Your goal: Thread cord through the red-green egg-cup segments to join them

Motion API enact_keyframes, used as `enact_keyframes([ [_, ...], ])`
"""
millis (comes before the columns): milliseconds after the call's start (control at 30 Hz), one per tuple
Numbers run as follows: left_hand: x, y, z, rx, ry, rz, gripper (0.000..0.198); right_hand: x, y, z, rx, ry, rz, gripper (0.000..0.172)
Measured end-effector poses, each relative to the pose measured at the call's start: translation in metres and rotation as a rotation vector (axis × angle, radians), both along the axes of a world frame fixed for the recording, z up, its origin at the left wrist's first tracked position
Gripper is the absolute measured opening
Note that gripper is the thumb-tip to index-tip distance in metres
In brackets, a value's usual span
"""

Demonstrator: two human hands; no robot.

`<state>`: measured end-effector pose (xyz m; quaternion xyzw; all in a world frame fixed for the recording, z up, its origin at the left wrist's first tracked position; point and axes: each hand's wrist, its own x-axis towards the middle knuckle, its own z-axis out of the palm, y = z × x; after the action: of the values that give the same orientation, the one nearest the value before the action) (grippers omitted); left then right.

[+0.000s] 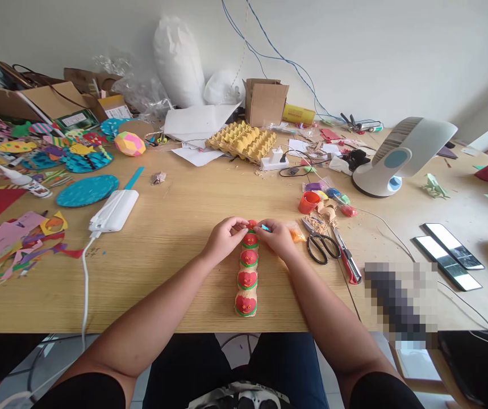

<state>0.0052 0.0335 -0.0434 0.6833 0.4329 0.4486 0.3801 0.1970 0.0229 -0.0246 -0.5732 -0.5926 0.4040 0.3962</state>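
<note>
A narrow strip of bumpy, tan, egg-carton-like cups (249,269) lies on the table in front of me, running away from my body. Red faces with small orange eyes and green edging decorate its bumps. At its far end, my left hand (228,236) is closed, its thumb and fingertips pinched against the last red bump. My right hand (276,236) is closed on the other side of that bump, with a small blue piece (266,228) showing at its fingers. What this blue piece is cannot be made out. The fingertips partly cover the far end.
Black-handled scissors (322,244), a utility knife (349,258) and a red cup (309,202) are right of my hands. A white power bank (115,211) with a cable lies left. Farther back are yellow egg trays (242,141) and a white fan (401,156). Two phones (448,261) lie right.
</note>
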Motion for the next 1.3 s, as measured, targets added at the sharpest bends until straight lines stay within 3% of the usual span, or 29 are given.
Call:
enact_keyframes([
  [267,-0.0005,0.005,-0.0078,-0.011,0.02,0.005,0.017,-0.0056,-0.0008,-0.0014,0.013,-0.063,-0.053,0.023],
  [1300,0.0006,0.0049,-0.0077,-0.03,0.055,0.017,0.014,-0.0061,-0.0002,-0.006,0.031,-0.112,-0.084,0.027],
])
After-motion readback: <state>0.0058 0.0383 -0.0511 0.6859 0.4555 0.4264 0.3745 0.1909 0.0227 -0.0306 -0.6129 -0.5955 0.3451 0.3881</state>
